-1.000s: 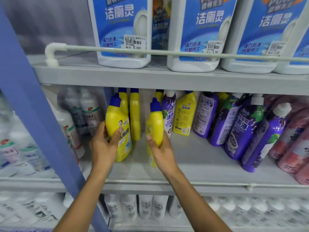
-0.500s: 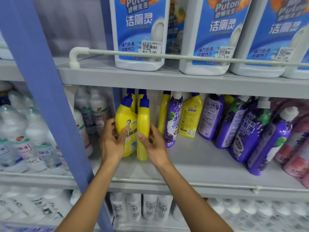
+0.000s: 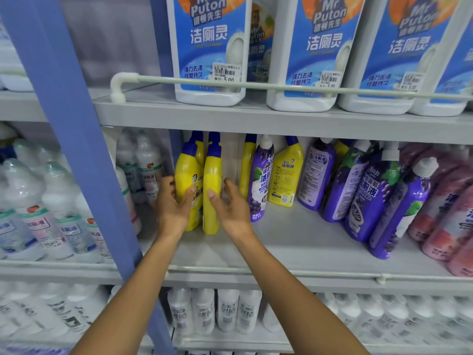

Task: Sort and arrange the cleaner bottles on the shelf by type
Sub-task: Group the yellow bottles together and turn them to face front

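On the grey middle shelf [image 3: 294,242], two yellow cleaner bottles [image 3: 204,185] stand upright side by side at its left end. The left hand [image 3: 172,206] grasps the left bottle; the right hand [image 3: 231,210] is open, its fingertips touching the right one.
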A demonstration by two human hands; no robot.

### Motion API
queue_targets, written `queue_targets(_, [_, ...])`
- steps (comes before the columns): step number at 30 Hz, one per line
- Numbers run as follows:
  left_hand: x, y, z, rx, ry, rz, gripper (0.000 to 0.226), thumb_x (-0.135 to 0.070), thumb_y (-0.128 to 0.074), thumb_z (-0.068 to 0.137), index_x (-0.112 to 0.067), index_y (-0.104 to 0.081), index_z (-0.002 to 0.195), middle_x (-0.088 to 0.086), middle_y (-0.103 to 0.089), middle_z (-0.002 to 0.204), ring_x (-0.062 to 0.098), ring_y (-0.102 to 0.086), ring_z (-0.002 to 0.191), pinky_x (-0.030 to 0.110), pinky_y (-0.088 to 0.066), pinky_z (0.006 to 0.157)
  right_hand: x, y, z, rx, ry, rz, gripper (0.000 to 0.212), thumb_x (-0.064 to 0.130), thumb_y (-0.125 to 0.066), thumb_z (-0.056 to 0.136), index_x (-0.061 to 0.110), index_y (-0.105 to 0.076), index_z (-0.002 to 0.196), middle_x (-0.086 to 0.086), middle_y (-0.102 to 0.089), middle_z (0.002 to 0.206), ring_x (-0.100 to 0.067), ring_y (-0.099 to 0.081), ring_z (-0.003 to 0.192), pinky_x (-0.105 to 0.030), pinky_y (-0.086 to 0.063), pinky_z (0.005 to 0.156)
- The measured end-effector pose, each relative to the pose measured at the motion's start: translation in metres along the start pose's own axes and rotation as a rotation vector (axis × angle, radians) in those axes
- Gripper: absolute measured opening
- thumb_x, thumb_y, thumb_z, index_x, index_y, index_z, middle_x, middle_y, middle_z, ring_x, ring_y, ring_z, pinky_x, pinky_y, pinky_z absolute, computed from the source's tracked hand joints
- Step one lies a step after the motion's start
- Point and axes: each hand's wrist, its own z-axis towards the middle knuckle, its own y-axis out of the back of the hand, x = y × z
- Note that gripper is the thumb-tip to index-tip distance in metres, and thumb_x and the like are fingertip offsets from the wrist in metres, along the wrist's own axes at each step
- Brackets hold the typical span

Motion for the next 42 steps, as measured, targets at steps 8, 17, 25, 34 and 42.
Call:
queue_targets(8, [0.003,-0.001,0.000,-0.011,0.015,-0.006,0.031,-0.030,-0.073,0.094,-0.016,-0.056,0.116,0.001,-0.072,0.102,0.020,-0.071,0.092,0.045,-0.059,0.084,0.025,0.080,0.027,-0.552,0.062,0.005,0.058,0.029,-0.079,0.090,0.007,-0.057,0.139,-0.004,-0.066,0.131,-0.007,-0.062,0.117,-0.027,-0.053,0.102])
queue_targets(17, [0.003,-0.002,-0.001,0.016,0.026,0.027,0.028,-0.033,-0.071,0.095,-0.018,-0.055,0.112,-0.001,-0.070,0.100,0.024,-0.069,0.092,0.047,-0.057,0.085,-0.012,0.070,0.044,-0.278,0.021,-0.175,0.072,0.021,-0.087,0.072,0.018,-0.054,0.135,0.001,-0.069,0.120,-0.014,-0.068,0.106,-0.034,-0.058,0.092])
queue_targets(25, [0.011,0.004,0.004,0.047,0.056,-0.049,0.035,-0.058,-0.071,0.082,-0.038,-0.053,0.105,0.001,-0.074,0.103,0.024,-0.072,0.095,0.056,-0.058,0.086,0.006,0.117,-0.005,-0.285,-0.040,-0.280,0.049,0.005,-0.075,0.079,0.018,-0.056,0.122,0.003,-0.068,0.096,0.005,-0.062,0.070,-0.004,-0.043,0.064])
queue_targets(34, [0.009,-0.004,-0.004,0.009,-0.005,-0.094,0.023,-0.037,-0.072,0.093,-0.030,-0.054,0.107,0.009,-0.071,0.104,0.030,-0.070,0.095,0.055,-0.058,0.086,0.003,0.217,-0.050,-0.573,-0.029,-0.505,0.058,0.009,-0.077,0.083,0.011,-0.050,0.134,-0.002,-0.066,0.080,-0.019,-0.060,0.068,-0.014,-0.049,0.070])
queue_targets(42, [0.006,0.001,-0.005,0.025,0.016,-0.085,0.028,-0.047,-0.070,0.090,-0.032,-0.055,0.107,0.004,-0.071,0.106,0.026,-0.070,0.097,0.054,-0.057,0.088,-0.001,0.244,-0.050,-0.536,-0.098,-0.566,0.058,0.026,-0.078,0.090,0.013,-0.049,0.138,0.006,-0.065,0.082,-0.021,-0.064,0.080,-0.036,-0.051,0.079])
